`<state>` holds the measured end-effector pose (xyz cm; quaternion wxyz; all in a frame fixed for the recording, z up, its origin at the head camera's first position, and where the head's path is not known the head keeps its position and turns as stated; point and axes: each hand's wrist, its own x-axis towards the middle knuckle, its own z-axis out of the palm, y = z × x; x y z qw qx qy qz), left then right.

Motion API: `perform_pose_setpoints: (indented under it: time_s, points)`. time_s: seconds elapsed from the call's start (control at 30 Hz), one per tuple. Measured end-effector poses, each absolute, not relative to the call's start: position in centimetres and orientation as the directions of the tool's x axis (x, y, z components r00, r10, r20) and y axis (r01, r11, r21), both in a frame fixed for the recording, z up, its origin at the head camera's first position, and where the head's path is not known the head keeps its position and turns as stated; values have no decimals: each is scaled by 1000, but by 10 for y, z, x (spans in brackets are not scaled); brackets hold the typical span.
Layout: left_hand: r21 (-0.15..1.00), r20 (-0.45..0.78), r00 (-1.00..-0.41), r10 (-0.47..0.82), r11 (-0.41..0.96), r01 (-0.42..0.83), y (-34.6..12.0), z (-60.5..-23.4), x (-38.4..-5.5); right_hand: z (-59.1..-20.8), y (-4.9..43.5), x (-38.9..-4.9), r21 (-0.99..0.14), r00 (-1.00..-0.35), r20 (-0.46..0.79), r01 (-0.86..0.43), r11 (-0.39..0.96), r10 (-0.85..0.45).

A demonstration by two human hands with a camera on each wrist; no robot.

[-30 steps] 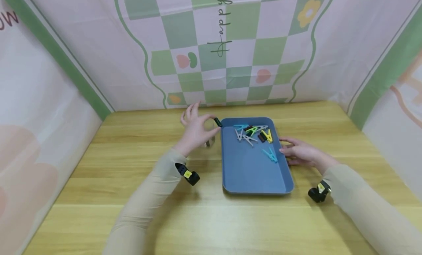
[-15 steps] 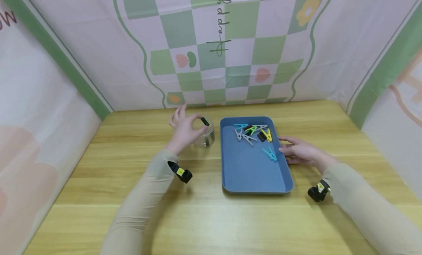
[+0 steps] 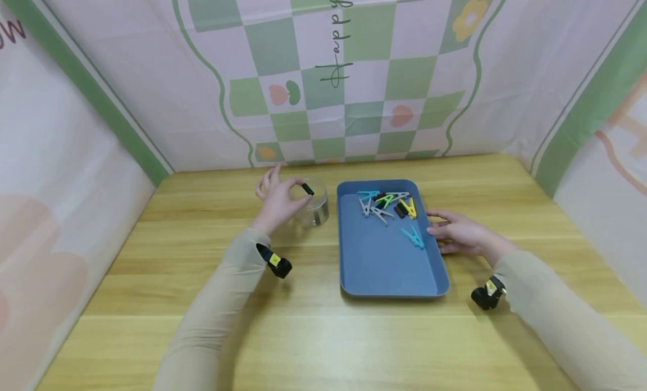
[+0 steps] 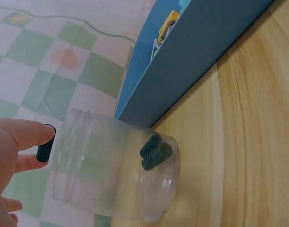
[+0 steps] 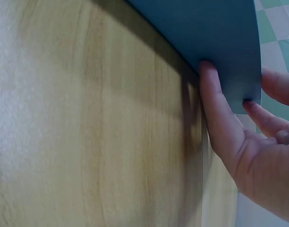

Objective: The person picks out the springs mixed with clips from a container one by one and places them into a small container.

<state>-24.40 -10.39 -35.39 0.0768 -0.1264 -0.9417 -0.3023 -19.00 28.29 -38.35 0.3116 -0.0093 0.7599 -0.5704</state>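
My left hand point(image 3: 278, 204) pinches a small dark green ridged cylinder point(image 4: 44, 147) between thumb and index finger, close over the mouth of a clear plastic jar point(image 3: 318, 203). In the left wrist view, two similar ridged cylinders point(image 4: 156, 156) lie at the bottom of the jar. To its right is a blue tray point(image 3: 389, 273) with several clothespins point(image 3: 410, 208) in grey, blue, green and yellow. Small dark pieces point(image 3: 400, 210) lie among them. My right hand point(image 3: 461, 233) touches the tray's outer right wall, thumb and fingertips against it in the right wrist view.
The wooden table point(image 3: 303, 335) carries the jar and the tray. Behind it hangs a checked cloth point(image 3: 331, 107), with more cloth at both sides. A single blue clothespin point(image 3: 414, 237) lies apart from the others, by the tray's right wall.
My left hand has moved left from the tray's upper left edge to the jar's mouth, carrying the ridged cylinder. The right hand has stayed at the tray's wall.
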Motion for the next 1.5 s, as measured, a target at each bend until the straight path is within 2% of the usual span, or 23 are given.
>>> perform_pose_setpoints:
  time_s: [0.7, 1.5]
  points:
    - [503, 149, -971, 186, 831, 236, -103, -357, -255, -386, 284, -190, -876, -807, -461, 348, 333, -369]
    - [529, 162, -966, 204, 808, 259, -99, -353, -255, -385, 284, -190, -873, -804, -467, 352, 338, -368]
